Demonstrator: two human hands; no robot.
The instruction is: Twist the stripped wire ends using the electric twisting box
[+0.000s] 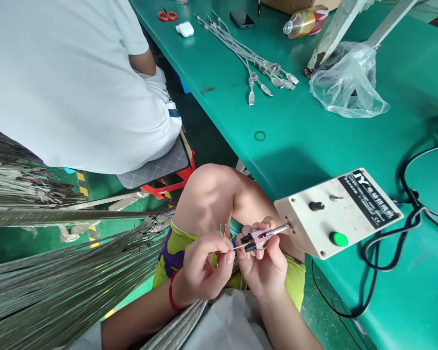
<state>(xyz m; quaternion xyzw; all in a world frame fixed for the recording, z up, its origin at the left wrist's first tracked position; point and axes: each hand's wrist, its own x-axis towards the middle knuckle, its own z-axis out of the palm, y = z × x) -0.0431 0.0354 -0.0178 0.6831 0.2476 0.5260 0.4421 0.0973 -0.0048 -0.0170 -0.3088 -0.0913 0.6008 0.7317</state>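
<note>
My left hand [208, 267], with a red band at the wrist, pinches thin wires [223, 230] whose green and red ends stick up. A fine strand runs from its fingertips to a pink clip with black tips [256, 239]. Around that clip are the curled fingers of my right hand [263, 265]. The clip sits on a metal shaft [280, 229] coming out of a beige control box [339, 211] with a black knob, a small toggle switch and a green button.
Grey USB cables [248, 53], red scissors [167, 15], a phone [242, 19], a bottle [305, 22] and a plastic bag [350, 82] lie on the green table [233, 114]. Black cables [377, 253] trail at right. A seated person [69, 82] is at left, above long wire bundles [65, 272].
</note>
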